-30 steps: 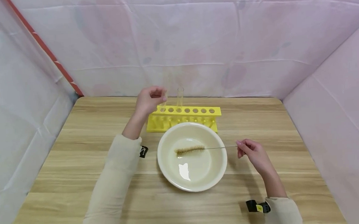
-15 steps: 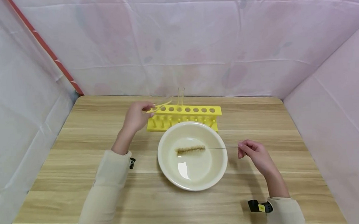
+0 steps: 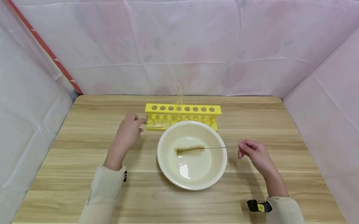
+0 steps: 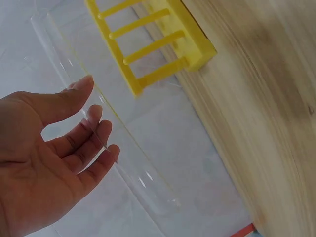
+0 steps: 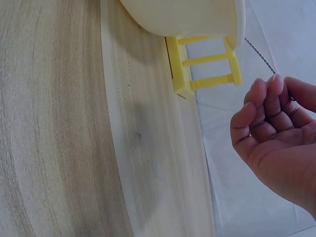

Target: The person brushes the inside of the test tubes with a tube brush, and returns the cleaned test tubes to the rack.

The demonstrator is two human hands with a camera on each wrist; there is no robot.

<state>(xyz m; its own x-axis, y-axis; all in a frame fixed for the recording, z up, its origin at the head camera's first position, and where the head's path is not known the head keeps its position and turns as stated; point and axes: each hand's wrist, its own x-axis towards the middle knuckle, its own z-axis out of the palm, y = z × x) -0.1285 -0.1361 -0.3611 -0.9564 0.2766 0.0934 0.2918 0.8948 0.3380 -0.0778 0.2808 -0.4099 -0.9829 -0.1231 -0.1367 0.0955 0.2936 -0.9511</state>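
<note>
My left hand [image 3: 126, 132] pinches a clear glass test tube [image 3: 159, 126] between thumb and fingertips. The tube lies nearly level, in front of the yellow test tube rack [image 3: 199, 111]. In the left wrist view its rounded end [image 4: 165, 197] points to the lower right. My right hand [image 3: 256, 155] pinches the thin wire handle [image 3: 219, 147] of a test tube brush. The tan bristles [image 3: 190, 150] are over or in the cream basin [image 3: 163, 170], which seems to hold water. In the right wrist view the twisted wire [image 5: 259, 55] runs from the fingertips behind the basin's rim.
Another clear test tube [image 3: 180, 95] stands upright in the rack, just behind the basin. The wooden table [image 3: 184, 213] ends at the back against a pale cloth wall [image 3: 188, 40], with more cloth at both sides.
My left hand has lifted its test tube away from the rack, moved left and toward me, and tipped it from upright to nearly level. The right hand and brush stay almost still.
</note>
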